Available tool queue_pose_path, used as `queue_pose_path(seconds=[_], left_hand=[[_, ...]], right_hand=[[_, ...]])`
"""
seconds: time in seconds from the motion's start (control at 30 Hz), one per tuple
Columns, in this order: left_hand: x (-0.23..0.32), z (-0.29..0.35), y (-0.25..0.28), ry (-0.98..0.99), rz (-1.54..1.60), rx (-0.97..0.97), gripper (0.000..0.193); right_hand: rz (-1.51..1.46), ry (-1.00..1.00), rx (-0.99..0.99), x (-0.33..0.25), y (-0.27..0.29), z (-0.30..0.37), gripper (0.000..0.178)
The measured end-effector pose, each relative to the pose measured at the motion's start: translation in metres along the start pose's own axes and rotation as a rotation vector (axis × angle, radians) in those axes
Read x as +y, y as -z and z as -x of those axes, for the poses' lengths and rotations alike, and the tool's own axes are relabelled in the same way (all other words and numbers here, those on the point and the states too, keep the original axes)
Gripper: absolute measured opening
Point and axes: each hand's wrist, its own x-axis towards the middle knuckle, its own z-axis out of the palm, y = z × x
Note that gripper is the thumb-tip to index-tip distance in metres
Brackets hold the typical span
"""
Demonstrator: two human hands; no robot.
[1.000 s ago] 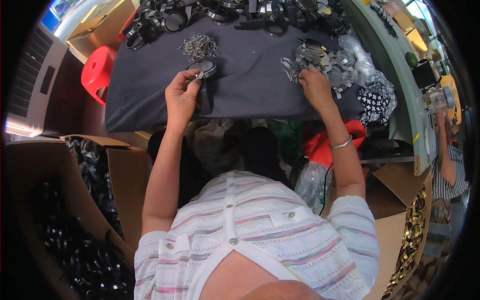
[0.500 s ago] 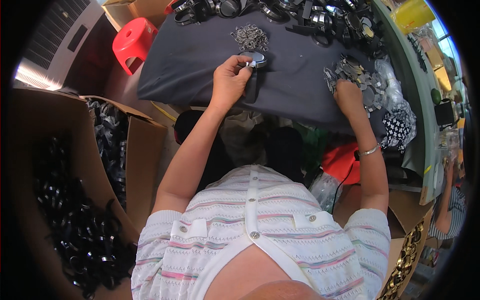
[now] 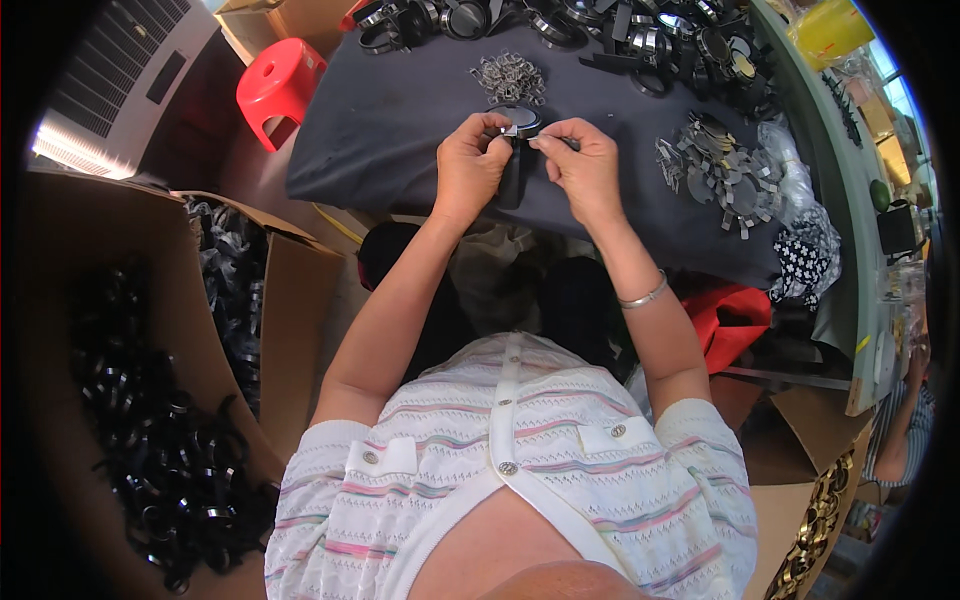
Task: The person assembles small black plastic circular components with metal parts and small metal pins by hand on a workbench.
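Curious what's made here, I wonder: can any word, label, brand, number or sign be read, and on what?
No text can be read.
Round watch in the left hand: face too small to read.
Yellow roll: any marks too blurred.
Cardboard box: no legible print.

Pastel Stripes [image 3: 352, 549] Light Up the Front

And there it is, a white knit top [image 3: 555, 500], short sleeves [image 3: 325, 455], pink and bluish-grey bands crossing a zigzag texture! Straight down the middle runs a plain white placket [image 3: 505, 432] with round patterned buttons [image 3: 508, 468], and look, a pocket flap [image 3: 397, 456] on each side! A silvery bangle [image 3: 645, 293] circles the right forearm [image 3: 655, 325]; dark legwear [image 3: 580, 300] below!
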Motion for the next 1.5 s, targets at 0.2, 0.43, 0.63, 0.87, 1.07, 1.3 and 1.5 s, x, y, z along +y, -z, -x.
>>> queue_pose_path(seconds=[0.2, 0.43, 0.63, 0.87, 1.07, 1.3, 1.5], left_hand=[[0.002, 0.002, 0.003, 0.024, 0.017, -0.05, 0.015], [0.008, 0.002, 0.004, 0.088, 0.076, -0.064, 0.015], [0.008, 0.001, 0.006, 0.108, 0.082, -0.067, 0.013], [0.009, 0.002, 0.007, 0.119, 0.104, -0.066, 0.014], [0.013, 0.002, 0.003, 0.112, 0.098, -0.019, 0.016], [0.015, 0.002, 0.005, 0.154, 0.093, -0.02, 0.016], [0.012, 0.002, 0.007, 0.136, 0.064, -0.063, 0.013]], right_hand=[[-0.088, -0.021, 0.083, 0.016, -0.013, -0.002, 0.002], [-0.209, -0.114, 0.11, 0.013, -0.02, 0.002, 0.002], [0.001, -0.076, 0.074, 0.021, -0.019, 0.005, 0.006], [0.74, 0.511, -0.03, 0.004, -0.004, -0.01, 0.006], [0.019, -0.355, -0.236, -0.007, 0.004, -0.021, 0.003], [0.64, 0.526, -0.082, 0.008, -0.004, -0.015, 0.008], [0.259, -0.011, -0.102, 0.005, -0.008, -0.014, 0.006]])
